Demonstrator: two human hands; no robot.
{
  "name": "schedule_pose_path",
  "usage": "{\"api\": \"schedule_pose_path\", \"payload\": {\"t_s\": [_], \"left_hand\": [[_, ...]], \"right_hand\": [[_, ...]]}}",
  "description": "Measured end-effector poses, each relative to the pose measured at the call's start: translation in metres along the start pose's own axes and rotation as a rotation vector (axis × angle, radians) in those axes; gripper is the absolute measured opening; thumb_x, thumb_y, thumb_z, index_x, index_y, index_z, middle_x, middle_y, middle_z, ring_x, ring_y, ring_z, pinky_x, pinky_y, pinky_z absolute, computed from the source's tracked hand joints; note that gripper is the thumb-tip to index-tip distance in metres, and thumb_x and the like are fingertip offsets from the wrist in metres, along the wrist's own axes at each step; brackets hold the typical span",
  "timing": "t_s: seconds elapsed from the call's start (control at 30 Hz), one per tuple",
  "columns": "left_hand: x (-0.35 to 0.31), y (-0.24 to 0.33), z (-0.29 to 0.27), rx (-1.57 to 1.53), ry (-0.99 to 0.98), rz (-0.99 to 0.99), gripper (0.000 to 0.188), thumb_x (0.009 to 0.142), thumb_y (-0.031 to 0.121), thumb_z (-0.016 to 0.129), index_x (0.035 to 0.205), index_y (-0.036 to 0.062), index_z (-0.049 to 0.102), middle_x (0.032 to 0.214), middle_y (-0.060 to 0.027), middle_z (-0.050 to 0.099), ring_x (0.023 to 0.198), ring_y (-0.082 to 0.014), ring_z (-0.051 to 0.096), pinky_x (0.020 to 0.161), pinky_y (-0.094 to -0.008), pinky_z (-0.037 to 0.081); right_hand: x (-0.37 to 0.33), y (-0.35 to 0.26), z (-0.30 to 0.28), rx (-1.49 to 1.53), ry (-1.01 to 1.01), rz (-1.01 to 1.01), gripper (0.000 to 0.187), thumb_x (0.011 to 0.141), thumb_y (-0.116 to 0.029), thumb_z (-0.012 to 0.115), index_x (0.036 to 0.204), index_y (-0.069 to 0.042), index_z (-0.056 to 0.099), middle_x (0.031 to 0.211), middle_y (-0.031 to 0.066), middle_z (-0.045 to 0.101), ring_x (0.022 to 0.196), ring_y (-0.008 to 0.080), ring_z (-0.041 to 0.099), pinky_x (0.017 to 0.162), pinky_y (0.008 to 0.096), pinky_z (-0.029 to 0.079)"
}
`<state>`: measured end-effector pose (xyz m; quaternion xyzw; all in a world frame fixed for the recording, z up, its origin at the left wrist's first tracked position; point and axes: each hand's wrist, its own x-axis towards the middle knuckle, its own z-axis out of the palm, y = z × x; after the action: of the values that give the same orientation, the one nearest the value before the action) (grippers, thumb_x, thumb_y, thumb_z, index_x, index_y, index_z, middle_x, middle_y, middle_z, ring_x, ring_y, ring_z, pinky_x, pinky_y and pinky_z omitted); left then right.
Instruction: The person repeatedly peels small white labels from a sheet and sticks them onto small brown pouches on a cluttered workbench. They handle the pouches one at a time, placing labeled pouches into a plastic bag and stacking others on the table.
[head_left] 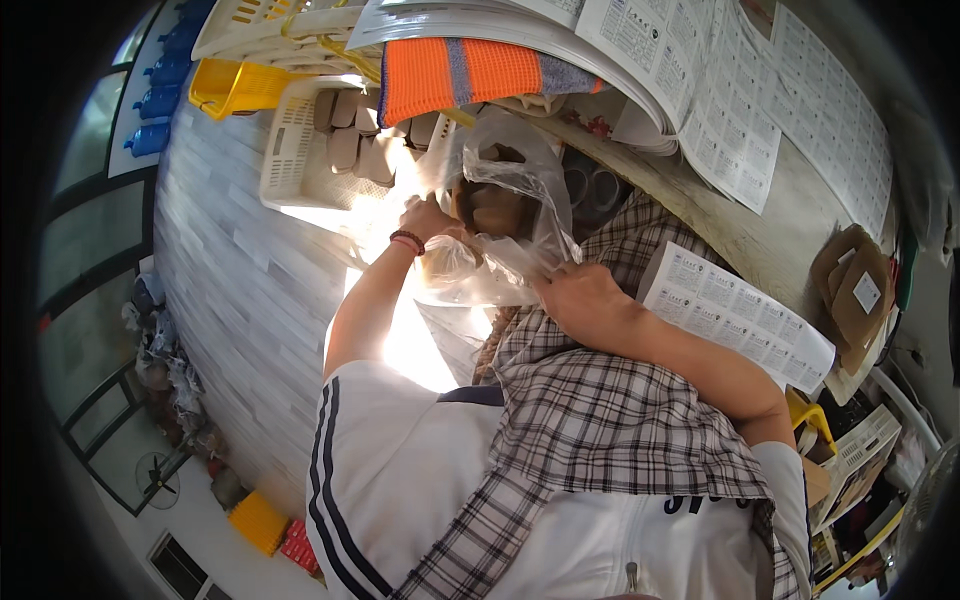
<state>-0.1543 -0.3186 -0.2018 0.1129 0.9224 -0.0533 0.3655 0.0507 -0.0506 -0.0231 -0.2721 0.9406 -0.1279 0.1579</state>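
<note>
Between my hands hangs a clear plastic bag [548,205], its loop handle standing up at the far side. Brown objects [492,208] show inside it, but their kind is hard to make out. My left hand [428,220], with a dark red bracelet at the wrist, is closed on the left side of the bag in bright sunlight. On the near right edge of the bag, my right hand [583,300] has its fingers closed round the plastic. Beyond the left hand stands a white plastic basket [288,150] with several flat grey-brown rounded pieces [345,148].
An orange and grey cloth [430,80] lies beyond the bag. Printed label sheets [650,60] cover the table [740,240], and another sheet [735,315] lies by my right forearm. Brown card pieces [850,290] sit at right; a yellow basket [235,88] is at far left.
</note>
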Motion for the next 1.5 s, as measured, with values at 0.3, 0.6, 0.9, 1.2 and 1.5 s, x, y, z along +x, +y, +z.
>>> {"api": "schedule_pose_path", "payload": {"t_s": [0.3,0.6,0.9,1.2,1.5], "left_hand": [[-0.016,-0.034,0.054,-0.23,-0.168,-0.014,0.097,0.062,0.026,0.088,0.135,-0.0105,0.036,0.116,-0.027,0.061,0.117,-0.0373,0.058,0.098,-0.04,0.047],[0.006,-0.045,0.13,-0.188,0.219,0.356,0.075,0.064,0.014,0.083,0.131,0.003,0.05,0.12,-0.015,0.061,0.113,-0.0292,0.059,0.095,-0.0384,0.047],[0.029,-0.048,0.128,-0.282,-0.19,-0.032,0.056,0.065,0.014,0.08,0.115,0.0009,0.058,0.107,-0.0139,0.064,0.102,-0.0252,0.061,0.088,-0.037,0.048],[0.04,-0.071,0.159,-0.611,-0.363,-0.409,0.038,0.066,0.014,0.077,0.098,-0.0012,0.066,0.094,-0.0128,0.067,0.091,-0.0211,0.063,0.082,-0.0356,0.049],[0.056,-0.067,0.154,-0.092,-0.366,-0.075,0.035,0.068,0.021,0.079,0.095,-0.0007,0.073,0.086,-0.0124,0.071,0.081,-0.0207,0.067,0.074,-0.0367,0.052]], "right_hand": [[0.003,-0.004,0.008,-0.024,-0.031,-0.04,0.012,0.084,-0.014,0.058,0.092,-0.005,0.062,0.081,0.0069,0.067,0.078,0.0173,0.067,0.06,0.0283,0.054],[0.002,-0.005,0.013,0.027,0.025,-0.035,0.009,0.081,-0.013,0.062,0.087,-0.006,0.061,0.081,0.0088,0.068,0.08,0.0181,0.068,0.061,0.0295,0.055],[0.001,-0.001,0.019,0.115,0.063,-0.074,0.014,0.082,-0.013,0.057,0.087,-0.002,0.064,0.082,0.0143,0.069,0.074,0.0226,0.069,0.056,0.0336,0.053],[-0.001,-0.005,0.021,0.137,0.075,-0.046,0.016,0.081,-0.012,0.059,0.092,-0.001,0.062,0.08,0.0113,0.068,0.074,0.0235,0.068,0.065,0.0339,0.056],[-0.005,0.002,0.004,0.054,0.098,-0.036,0.015,0.082,-0.014,0.062,0.092,-0.003,0.061,0.077,0.0078,0.065,0.073,0.0197,0.067,0.06,0.03,0.055]]}}
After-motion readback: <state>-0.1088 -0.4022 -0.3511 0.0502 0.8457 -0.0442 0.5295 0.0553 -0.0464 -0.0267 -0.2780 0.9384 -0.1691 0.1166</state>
